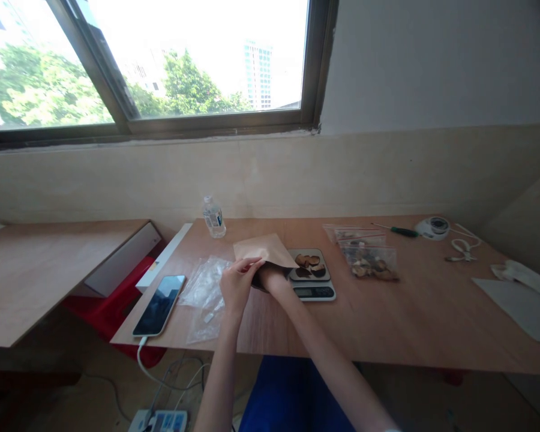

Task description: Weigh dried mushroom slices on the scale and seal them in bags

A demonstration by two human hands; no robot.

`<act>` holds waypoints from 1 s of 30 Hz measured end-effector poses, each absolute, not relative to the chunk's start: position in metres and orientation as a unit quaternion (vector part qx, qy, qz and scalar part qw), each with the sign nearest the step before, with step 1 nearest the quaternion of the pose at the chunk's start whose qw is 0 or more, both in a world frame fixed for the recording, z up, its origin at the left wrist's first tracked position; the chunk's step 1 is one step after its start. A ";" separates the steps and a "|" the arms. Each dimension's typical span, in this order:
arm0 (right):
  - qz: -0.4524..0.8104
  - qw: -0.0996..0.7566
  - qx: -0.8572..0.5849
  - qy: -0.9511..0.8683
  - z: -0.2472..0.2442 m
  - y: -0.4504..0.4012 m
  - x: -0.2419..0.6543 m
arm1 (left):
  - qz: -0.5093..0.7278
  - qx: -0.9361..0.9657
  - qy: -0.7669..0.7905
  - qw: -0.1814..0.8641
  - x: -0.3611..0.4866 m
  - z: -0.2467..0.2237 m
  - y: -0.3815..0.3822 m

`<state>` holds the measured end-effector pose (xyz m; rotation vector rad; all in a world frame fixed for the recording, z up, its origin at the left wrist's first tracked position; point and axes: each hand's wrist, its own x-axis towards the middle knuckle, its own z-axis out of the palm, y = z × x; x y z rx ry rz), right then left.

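Note:
A brown kraft paper bag (263,246) is held over the table in front of me, its mouth toward me. My left hand (239,281) pinches the edge of that mouth between thumb and fingers. Inside the opening is my right hand (272,279), its fingers hidden by the paper. Just right of the bag stands a white kitchen scale (326,291) with a dark display, and on its plate lie several dried mushroom pieces (309,264). Crumpled clear plastic bags (207,288) lie left of my left hand.
At the left are a charging phone (159,305) and a water bottle (213,217). Zip bags of dried mushrooms (371,261) lie right of the scale. Farther right are a green screwdriver (402,231), a white dome camera (432,228) with its cable, and a grey sheet (517,303).

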<state>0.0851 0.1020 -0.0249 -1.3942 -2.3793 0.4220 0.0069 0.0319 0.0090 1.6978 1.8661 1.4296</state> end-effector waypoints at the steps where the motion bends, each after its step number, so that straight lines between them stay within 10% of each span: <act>1: 0.145 0.170 -0.503 -0.835 -0.027 0.099 0.087 | 0.490 0.579 0.640 0.121 0.007 0.009 0.032; 11: 0.139 0.171 -0.504 -0.836 0.000 0.054 0.120 | 0.496 0.577 0.636 0.130 0.011 0.010 0.032; 22: 0.177 0.542 -0.447 -0.689 0.000 0.008 0.182 | 0.503 0.569 0.647 0.069 -0.001 0.021 0.039; 30: 0.149 0.393 -0.483 -0.768 -0.072 0.056 0.217 | 0.495 0.570 0.654 0.059 -0.002 0.023 0.040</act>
